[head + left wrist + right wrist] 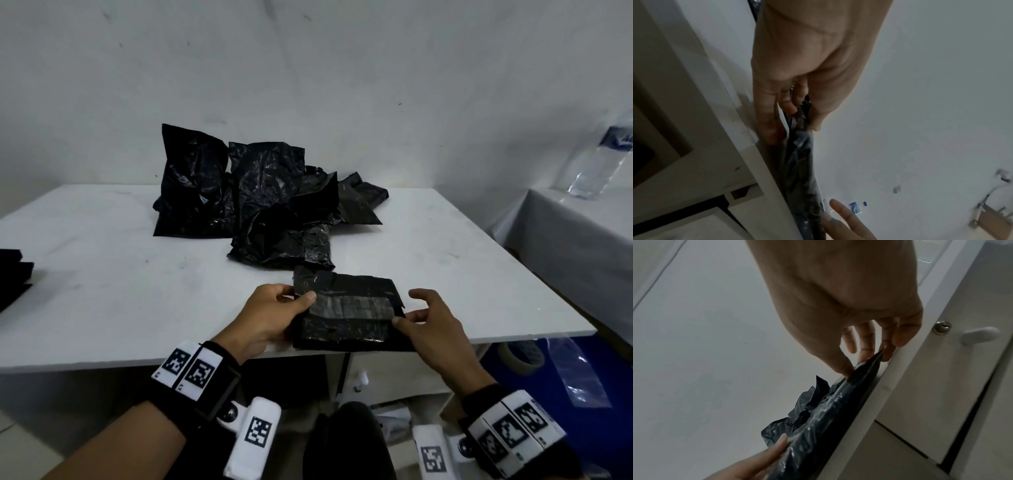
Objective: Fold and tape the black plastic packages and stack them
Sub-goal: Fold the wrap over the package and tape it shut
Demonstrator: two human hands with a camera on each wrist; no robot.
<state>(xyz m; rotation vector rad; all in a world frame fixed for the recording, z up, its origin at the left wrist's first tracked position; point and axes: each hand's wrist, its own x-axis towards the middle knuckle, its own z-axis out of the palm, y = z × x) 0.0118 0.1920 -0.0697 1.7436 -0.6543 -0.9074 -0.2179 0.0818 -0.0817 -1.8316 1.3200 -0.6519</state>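
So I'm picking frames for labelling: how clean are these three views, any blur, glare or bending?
Head view: sharp enough, dim, table edge bowed by the wide lens, glare on the tape strip. Left wrist view: left hand soft, folded package smeared. Right wrist view: right hand soft, plastic glints.

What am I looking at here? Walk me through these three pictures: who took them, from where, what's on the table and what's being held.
No machine here: a person wears three cameras. The big picture comes from the head; the other two from each wrist, looking along the fingers. The checkered tags are on the wrist straps.

On the white table lies a heap of crumpled black bags; a dark stack sits at its left edge.

At the near edge, the left hand and right hand each pinch one end of a folded black package, with a strip of clear tape across it. The wrist views show that grip edge-on.
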